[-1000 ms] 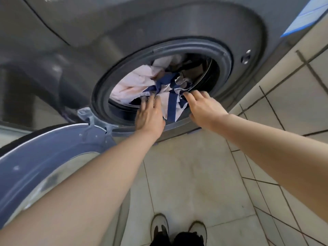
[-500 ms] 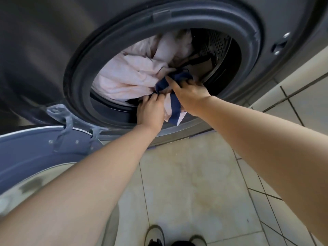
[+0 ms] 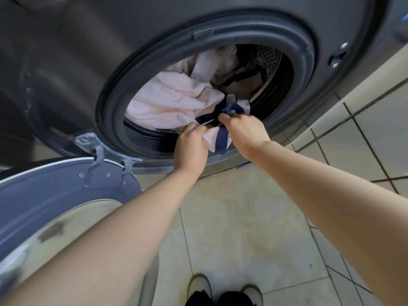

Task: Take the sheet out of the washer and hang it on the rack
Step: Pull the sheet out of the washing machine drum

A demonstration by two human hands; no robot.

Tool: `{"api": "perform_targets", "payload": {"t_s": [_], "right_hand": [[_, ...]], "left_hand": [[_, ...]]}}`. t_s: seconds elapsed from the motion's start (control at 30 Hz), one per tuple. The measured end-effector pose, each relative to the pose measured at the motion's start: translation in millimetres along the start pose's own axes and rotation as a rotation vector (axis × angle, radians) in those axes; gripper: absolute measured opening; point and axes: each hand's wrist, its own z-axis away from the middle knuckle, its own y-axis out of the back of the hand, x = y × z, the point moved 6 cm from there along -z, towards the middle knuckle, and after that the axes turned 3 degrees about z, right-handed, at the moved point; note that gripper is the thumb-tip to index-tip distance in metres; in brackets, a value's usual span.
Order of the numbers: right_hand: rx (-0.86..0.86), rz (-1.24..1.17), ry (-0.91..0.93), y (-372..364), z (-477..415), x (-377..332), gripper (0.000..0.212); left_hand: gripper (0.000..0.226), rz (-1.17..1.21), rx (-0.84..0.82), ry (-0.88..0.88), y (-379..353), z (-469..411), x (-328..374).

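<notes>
A pale pink sheet (image 3: 174, 100) with dark blue bands lies bunched inside the drum of a dark grey front-loading washer (image 3: 66, 51). A fold of it hangs over the lower lip of the round opening. My left hand (image 3: 192, 149) grips the pink and blue fold at the lip. Just to its right, my right hand (image 3: 242, 131) grips the blue band of the sheet. Both hands sit at the lower right of the opening. The rack is out of view.
The washer's round door (image 3: 55, 206) stands swung open at the lower left, hinged beside the opening. The drum's perforated metal wall (image 3: 265, 60) shows behind the sheet. Beige floor tiles (image 3: 231, 228) lie below, a tiled wall (image 3: 375, 129) rises at right, and my shoes (image 3: 223, 292) show at the bottom.
Both hands went from resting open on the fabric to gripping it. The gripped fold has been drawn slightly out over the lip, and the view has moved closer.
</notes>
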Motion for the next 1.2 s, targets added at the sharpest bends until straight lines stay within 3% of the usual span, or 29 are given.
{"api": "perform_targets", "payload": {"t_s": [0.17, 0.27, 0.33, 0.43, 0.53, 0.6, 0.7, 0.8, 0.87, 0.93, 1.03, 1.1, 1.2], "right_hand": [[-0.062, -0.085, -0.006, 18, 60, -3, 0.036], [-0.071, -0.095, 0.004, 27, 102, -9, 0.027], [-0.078, -0.106, 0.000, 33, 125, -14, 0.025], [-0.089, -0.149, -0.006, 42, 153, -23, 0.022], [-0.094, -0.195, 0.038, 52, 176, -37, 0.022], [-0.061, -0.227, 0.061, 60, 188, -46, 0.020], [0.041, -0.272, 0.074, 73, 205, -56, 0.025], [-0.016, -0.308, 0.103, 70, 220, -63, 0.032], [-0.155, -0.304, 0.107, 59, 230, -64, 0.026], [-0.235, -0.446, 0.086, 56, 240, -62, 0.040], [-0.148, -0.762, -0.071, 78, 248, -55, 0.064], [-0.056, -0.808, -0.191, 95, 247, -48, 0.060], [0.093, -0.789, -0.310, 117, 233, -37, 0.036]], "left_hand": [[0.004, 0.311, 0.120, 0.221, 26, 46, 12], [0.005, 0.339, 0.260, 0.359, 45, 70, 9], [0.021, 0.245, 0.287, 0.520, 48, 84, 1], [0.058, 0.265, 0.169, 0.897, 40, 109, -14], [0.083, 0.669, 0.069, 1.230, 23, 131, -7], [0.083, 0.978, -0.016, 1.357, 12, 139, 8], [0.060, 1.125, -0.182, 1.275, 6, 138, 23], [0.038, 1.071, -0.103, 1.250, 8, 148, 32], [0.040, 0.969, -0.050, 1.191, 12, 154, 32], [0.049, 0.826, -0.096, 1.090, 16, 156, 28], [0.053, 0.643, -0.106, 0.911, 32, 155, 29], [0.050, 0.569, -0.105, 0.796, 42, 156, 35], [0.045, 0.512, -0.145, 0.668, 51, 163, 44]]}}
